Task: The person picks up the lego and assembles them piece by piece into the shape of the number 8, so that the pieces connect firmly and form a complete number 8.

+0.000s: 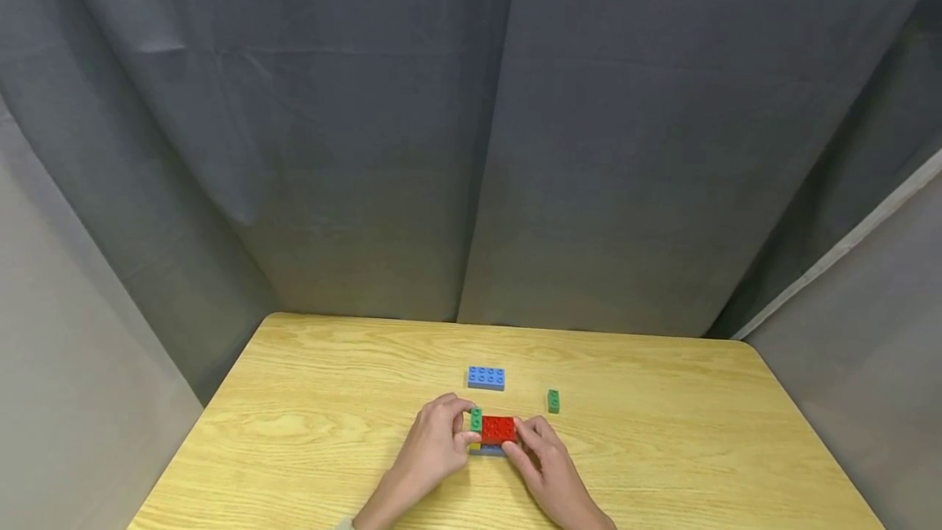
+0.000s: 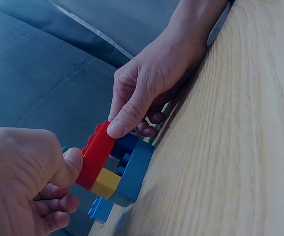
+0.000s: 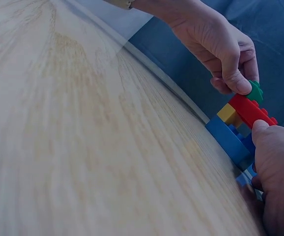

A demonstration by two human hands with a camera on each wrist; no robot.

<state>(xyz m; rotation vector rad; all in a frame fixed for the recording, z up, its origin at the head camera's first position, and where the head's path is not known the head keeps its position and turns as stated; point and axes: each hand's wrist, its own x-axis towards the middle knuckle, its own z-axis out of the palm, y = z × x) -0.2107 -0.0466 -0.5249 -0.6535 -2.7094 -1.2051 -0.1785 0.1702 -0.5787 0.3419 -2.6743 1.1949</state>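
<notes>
A small stack of toy building bricks stands near the front of the table. Its base is a blue brick (image 3: 228, 140); above that, a yellow brick (image 2: 105, 183) sits at the left end and a dark blue brick (image 2: 126, 142) at the right. Across both lies a red brick (image 1: 499, 429), with a small green brick (image 1: 477, 419) on top of its left end. My left hand (image 1: 437, 440) pinches the green brick between thumb and finger. At the other end, my right hand (image 1: 545, 464) holds the red brick, thumb on its near side.
Behind the stack, a loose blue brick (image 1: 486, 379) lies studs up on the wooden table (image 1: 331, 366). Another small green brick (image 1: 553, 401) lies to the right of it. Grey curtains (image 1: 368, 145) hang beyond the table's far edge and at both sides.
</notes>
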